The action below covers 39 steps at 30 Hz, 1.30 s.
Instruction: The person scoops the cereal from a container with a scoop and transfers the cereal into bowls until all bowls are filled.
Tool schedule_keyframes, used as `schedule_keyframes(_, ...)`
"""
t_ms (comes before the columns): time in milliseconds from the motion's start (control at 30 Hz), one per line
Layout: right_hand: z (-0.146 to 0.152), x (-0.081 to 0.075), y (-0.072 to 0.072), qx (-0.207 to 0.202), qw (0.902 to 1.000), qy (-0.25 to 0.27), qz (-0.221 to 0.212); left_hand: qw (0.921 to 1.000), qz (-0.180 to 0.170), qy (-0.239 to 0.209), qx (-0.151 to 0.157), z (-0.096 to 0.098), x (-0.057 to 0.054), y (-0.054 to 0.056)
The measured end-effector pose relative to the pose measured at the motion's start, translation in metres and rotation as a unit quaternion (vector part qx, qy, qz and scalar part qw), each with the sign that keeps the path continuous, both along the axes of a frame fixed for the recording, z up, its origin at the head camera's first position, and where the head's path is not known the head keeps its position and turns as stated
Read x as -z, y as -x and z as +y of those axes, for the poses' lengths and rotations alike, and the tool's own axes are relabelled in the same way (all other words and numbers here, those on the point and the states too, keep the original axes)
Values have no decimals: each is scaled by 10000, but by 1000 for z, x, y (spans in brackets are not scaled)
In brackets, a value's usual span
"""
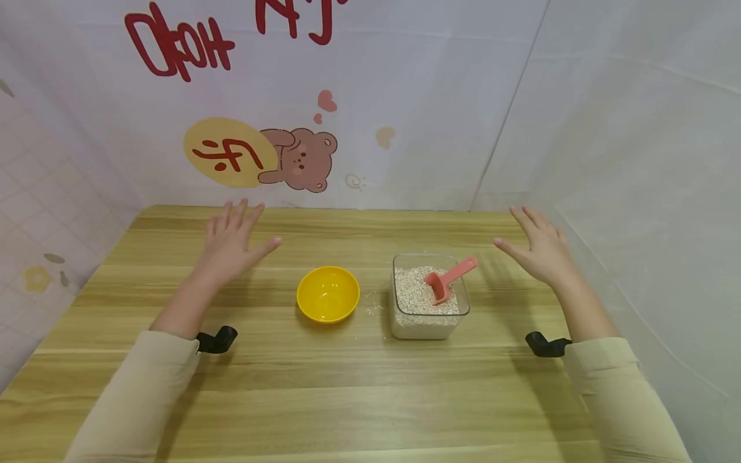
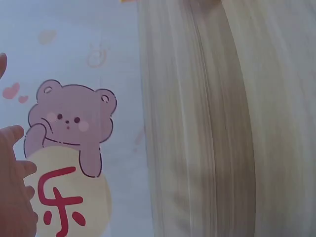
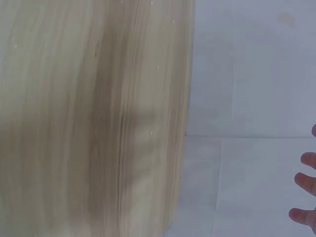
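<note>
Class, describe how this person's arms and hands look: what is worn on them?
The left sleeve and right sleeve are plain cream. Beside their cuffs jut a left black piece and a right black piece, both bent. The left hand and right hand wear no gloves.

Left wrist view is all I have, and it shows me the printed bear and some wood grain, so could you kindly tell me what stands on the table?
Observer: A yellow bowl and, to its right, a clear container of pale flakes stand on the table.
Operator: Thank you; is there any tool with them?
Observer: Yes, a pink scoop rests in the flakes, its handle sticking out past the rim to the right.
Operator: And is the right hand holding anything, please?
Observer: No, it is held out to the right of the container, fingers extended, with nothing in it.
</note>
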State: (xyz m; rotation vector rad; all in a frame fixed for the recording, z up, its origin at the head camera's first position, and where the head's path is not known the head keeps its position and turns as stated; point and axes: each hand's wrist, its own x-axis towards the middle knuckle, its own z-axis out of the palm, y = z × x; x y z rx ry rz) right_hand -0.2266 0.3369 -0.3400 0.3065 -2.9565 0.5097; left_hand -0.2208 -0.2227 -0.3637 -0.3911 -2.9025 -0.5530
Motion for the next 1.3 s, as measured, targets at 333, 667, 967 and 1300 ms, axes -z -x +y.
schedule_keyframes(333, -11, -7, -17, -94, 9974, 619, 354, 9983, 115, -551, 175, 19, 0, -12)
schedule_keyframes(667, -24, -6, -30, -450, 9879, 1319, 681, 9949, -67, -945, 353, 50, 4, -23)
schedule_keyframes(967, -34, 3, -38, -695, 9751, 1894, 917, 9893, -39, -1265, 721, 76, 6, -32)
schedule_keyframes(1300, -49, 13, -40, -729, 9746, 1955, 816, 9801, 12, -1636, 1122, 99, 17, -39)
